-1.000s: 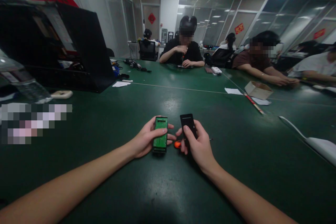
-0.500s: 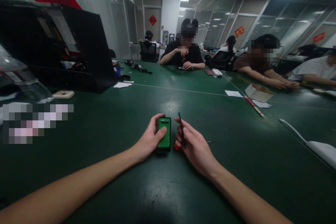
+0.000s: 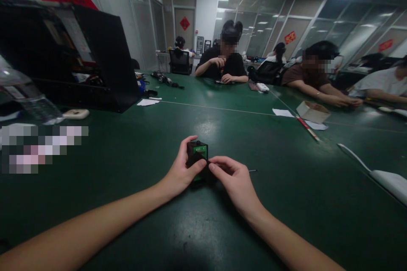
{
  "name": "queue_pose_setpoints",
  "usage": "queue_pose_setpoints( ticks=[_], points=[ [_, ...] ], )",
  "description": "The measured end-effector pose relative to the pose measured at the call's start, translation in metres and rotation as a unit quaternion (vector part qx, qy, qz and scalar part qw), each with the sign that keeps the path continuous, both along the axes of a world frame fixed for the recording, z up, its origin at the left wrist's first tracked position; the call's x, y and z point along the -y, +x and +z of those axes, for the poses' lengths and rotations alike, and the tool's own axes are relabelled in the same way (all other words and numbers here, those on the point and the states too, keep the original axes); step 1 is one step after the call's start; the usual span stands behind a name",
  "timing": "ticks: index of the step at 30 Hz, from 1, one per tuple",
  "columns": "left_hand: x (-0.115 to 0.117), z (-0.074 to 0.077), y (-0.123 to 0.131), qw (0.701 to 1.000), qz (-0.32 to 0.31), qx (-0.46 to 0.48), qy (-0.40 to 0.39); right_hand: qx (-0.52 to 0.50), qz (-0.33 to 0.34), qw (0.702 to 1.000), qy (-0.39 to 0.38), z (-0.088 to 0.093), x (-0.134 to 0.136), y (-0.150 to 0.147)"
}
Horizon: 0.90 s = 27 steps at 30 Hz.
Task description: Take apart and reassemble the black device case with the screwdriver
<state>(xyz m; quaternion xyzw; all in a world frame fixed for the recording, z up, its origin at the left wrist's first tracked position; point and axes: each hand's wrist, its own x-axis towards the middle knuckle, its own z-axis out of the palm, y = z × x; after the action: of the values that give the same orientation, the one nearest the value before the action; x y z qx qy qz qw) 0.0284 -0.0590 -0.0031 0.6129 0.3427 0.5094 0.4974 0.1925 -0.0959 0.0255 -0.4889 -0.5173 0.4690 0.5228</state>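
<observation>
My left hand is wrapped round a small black case with a green circuit board in its open face. Pinched between the right thumb and index finger is a thin black cover, which lies slanted across the board and hides its middle. The left thumb presses on this cover. My right hand is just right of the case, its other fingers curled. A thin metal shaft pokes out from behind the right hand; the rest of it is hidden.
To the left stand a large black open box, a clear plastic bottle and a pale rounded object. On the right are a small cardboard box, a red-and-white stick and a white device with a cable. Several people sit around the green table.
My right hand has moved left and laid the black cover, held upright beside the case before, across the board. The left thumb now rests on the cover. The red piece under the right hand is hidden.
</observation>
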Motion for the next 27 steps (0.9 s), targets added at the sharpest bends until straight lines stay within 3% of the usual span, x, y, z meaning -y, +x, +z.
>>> queue_pose_setpoints(
  ticks=[4, 10, 13, 21, 27],
  points=[
    [-0.002, -0.001, 0.000, 1.000, 0.016, 0.002, 0.007, 0.006, 0.012, 1.000, -0.001, -0.001, -0.001, 0.001],
    [-0.006, -0.005, 0.000, 0.999, -0.004, 0.043, -0.002, -0.161, 0.019, 0.986, -0.049, -0.009, -0.004, -0.003],
    [-0.004, -0.005, 0.002, 0.999, -0.003, 0.044, -0.011, -0.183, 0.025, 0.980, -0.068, -0.012, -0.003, -0.004],
    [0.001, 0.000, 0.003, 0.999, 0.014, 0.025, -0.024, -0.102, 0.005, 0.993, -0.067, -0.009, -0.001, -0.005],
    [0.004, 0.000, 0.001, 1.000, 0.007, 0.023, -0.009, 0.050, 0.004, 0.998, -0.025, -0.001, 0.001, -0.003]
  ],
)
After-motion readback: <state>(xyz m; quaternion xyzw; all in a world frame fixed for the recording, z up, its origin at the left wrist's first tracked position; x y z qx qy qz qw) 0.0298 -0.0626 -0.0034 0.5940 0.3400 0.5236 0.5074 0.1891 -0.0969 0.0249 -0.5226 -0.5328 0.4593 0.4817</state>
